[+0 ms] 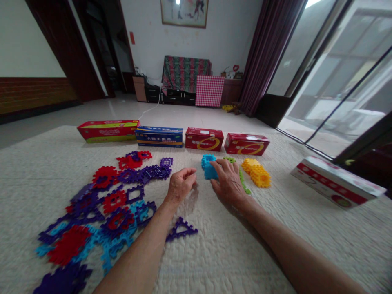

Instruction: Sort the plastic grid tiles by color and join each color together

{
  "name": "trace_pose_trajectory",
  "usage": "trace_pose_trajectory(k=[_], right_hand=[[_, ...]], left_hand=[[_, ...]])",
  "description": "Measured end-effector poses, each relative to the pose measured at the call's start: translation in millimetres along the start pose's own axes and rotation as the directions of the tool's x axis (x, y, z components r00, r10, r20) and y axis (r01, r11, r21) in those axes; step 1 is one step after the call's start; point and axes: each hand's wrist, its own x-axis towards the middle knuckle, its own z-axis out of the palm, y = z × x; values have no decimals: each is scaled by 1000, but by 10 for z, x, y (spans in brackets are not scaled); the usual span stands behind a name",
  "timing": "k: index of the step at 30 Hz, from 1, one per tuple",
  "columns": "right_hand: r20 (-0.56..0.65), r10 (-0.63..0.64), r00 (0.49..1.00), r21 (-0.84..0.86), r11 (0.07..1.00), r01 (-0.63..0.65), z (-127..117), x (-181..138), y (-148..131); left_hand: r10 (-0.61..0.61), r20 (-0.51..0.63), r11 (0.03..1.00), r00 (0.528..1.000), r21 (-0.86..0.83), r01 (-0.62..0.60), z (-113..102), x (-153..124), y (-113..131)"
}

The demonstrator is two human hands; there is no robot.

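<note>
My left hand [181, 184] hovers over the mat's middle, loosely curled, with a small gap between thumb and index finger and nothing visible in it. My right hand [228, 179] grips the right side of a stack of light blue interlocking plastic pieces [208, 169], thumb at the front and index finger on top. Green pieces [243, 183] lie partly hidden under and beside that hand. Just to their right are stacked yellow pieces [257, 173]. A purple triangle piece [181, 229] lies alone near my left forearm.
A loose pile of purple, red and blue pieces [114, 199] spreads across the left. Behind stand a red-green box [108, 131], a blue box [159, 136] and two red boxes [204, 139] [246, 144]. A white-red box [337, 181] sits right on the cream mat [306, 245].
</note>
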Motion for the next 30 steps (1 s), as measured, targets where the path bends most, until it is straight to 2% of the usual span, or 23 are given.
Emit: trace_pose_trajectory(k=[11,16,19,22,24,27,30], right_hand=[[-43,-24,999,36,999,26,-2,-8,7],[-89,-99,991,122,986,109,-2,-75,-120],[-43,-136,990,254,957,142,-15,-171,-274],[26,-100,995,331,940,86,-30,-290,-419],[60,-28,998,340,940,6,-17,-364,-490],[60,101,993,321,940,-116,52,-440,-568],[47,155,987,287,944,-162,122,-465,-620]], left_hand=[[8,-5,1000,1000,-2,-8,7,15,-18],[9,-10,999,1000,-45,-10,0,33,-72],[22,-33,997,999,-74,-25,-20,71,-116],[14,-77,994,997,-104,-22,-27,96,-125],[8,-94,1000,996,-25,-10,-17,81,-104],[18,-32,951,999,309,-7,-8,-1,-26],[10,2,917,1000,399,-10,-87,-143,123]])
